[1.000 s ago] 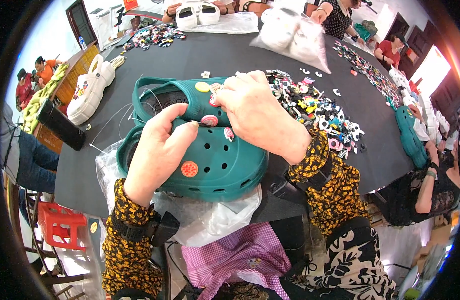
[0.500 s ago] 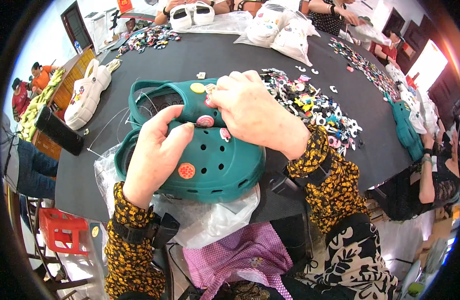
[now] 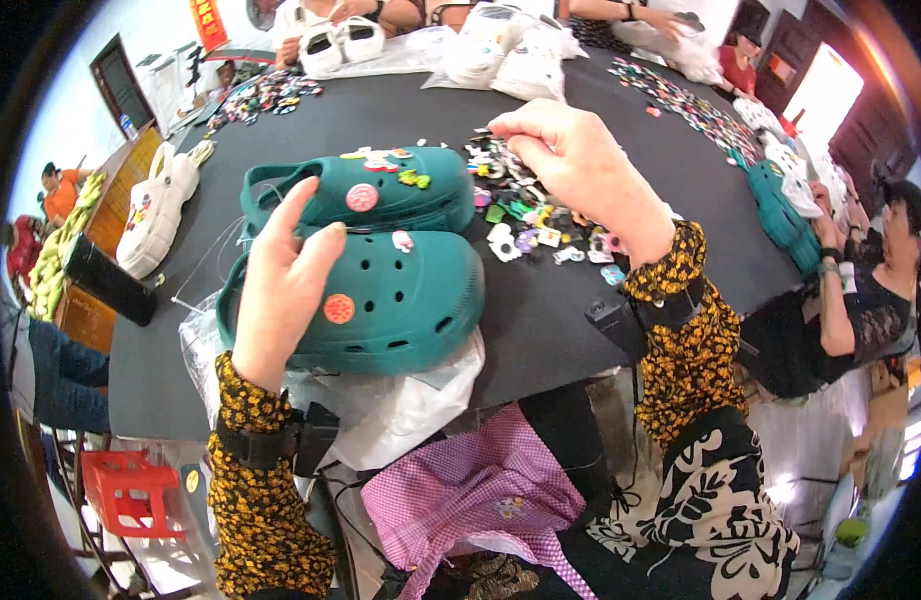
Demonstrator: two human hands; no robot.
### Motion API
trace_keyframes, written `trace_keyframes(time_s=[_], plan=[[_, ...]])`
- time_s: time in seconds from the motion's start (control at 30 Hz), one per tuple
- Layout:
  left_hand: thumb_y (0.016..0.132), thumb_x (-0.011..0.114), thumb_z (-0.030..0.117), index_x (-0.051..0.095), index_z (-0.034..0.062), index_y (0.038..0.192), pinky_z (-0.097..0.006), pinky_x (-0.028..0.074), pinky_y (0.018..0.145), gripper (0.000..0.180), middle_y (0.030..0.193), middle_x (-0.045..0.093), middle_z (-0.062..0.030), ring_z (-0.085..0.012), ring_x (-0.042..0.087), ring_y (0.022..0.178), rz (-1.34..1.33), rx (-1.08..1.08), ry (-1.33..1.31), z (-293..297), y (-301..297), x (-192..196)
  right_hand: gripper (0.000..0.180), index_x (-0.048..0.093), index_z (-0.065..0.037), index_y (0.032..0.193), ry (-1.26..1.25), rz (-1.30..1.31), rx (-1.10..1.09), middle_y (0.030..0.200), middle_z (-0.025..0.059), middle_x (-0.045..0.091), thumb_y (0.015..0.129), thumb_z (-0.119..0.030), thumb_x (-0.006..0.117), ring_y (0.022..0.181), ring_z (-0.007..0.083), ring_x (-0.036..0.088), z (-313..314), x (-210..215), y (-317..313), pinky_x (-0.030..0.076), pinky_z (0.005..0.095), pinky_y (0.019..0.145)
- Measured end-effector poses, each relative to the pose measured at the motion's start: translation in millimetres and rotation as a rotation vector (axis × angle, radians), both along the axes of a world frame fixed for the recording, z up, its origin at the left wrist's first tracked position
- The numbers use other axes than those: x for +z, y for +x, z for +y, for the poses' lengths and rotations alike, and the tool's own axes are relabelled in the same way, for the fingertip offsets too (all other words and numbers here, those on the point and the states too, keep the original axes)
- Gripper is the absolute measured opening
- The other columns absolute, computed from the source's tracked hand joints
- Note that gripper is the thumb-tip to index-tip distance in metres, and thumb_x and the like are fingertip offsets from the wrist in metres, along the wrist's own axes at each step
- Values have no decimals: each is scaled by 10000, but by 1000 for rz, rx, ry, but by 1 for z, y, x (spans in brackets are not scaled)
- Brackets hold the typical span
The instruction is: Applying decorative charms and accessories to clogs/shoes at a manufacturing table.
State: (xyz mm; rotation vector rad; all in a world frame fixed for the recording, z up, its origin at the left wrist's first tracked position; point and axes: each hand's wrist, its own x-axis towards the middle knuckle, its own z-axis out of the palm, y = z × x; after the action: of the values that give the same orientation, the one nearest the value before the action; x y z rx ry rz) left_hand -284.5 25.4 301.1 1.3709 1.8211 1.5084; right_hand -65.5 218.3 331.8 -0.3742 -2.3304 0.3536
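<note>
Two green clogs lie side by side in front of me. The near clog (image 3: 421, 320) has a round orange-red charm (image 3: 339, 309) and a small pink-and-white charm (image 3: 402, 241). On the far clog (image 3: 316, 209) sit a round pink charm (image 3: 362, 198), a yellow-green charm (image 3: 415, 179) and several red, white and yellow ones. My left hand (image 3: 284, 285) rests over the heel end of the clogs, thumb and forefinger spread. Over a pile of mixed charms (image 3: 526, 238) is my right hand (image 3: 571, 150), fingers bent and tips close together; what they pinch, if anything, is hidden.
Clear plastic (image 3: 411, 405) lies under the near clog. A black cylinder (image 3: 111, 280) and a white clog (image 3: 159, 215) stand to the left. Bagged white clogs (image 3: 501, 50) and other charm piles (image 3: 266, 98) lie farther back. People work around the black table (image 3: 581, 340).
My right hand has left the far clog and moved right to the charm pile. The yellow-green charm on that clog now shows. My left hand stays on the clogs; the view has shifted.
</note>
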Motion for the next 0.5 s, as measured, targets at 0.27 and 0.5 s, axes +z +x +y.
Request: trace_keyframes(time_s=[0.27,0.5], plan=[[875,610,85,468,14,1056,-202,367,555,240,660,541,0,-40,455,612,189,169,101,-21,6,-1,190,662,15,994,-84,-143,-118,866,130,677,870,-92,567,782,200,644,3,-17,39,501,308,729],[872,668,146,491,40,952,-181,388,676,221,798,571,11,-30,479,724,-177,153,114,-27,1,-9,209,672,-9,924,-134,-299,-113,871,164,672,837,-159,555,826,312,645,9,-44,44,501,389,758]])
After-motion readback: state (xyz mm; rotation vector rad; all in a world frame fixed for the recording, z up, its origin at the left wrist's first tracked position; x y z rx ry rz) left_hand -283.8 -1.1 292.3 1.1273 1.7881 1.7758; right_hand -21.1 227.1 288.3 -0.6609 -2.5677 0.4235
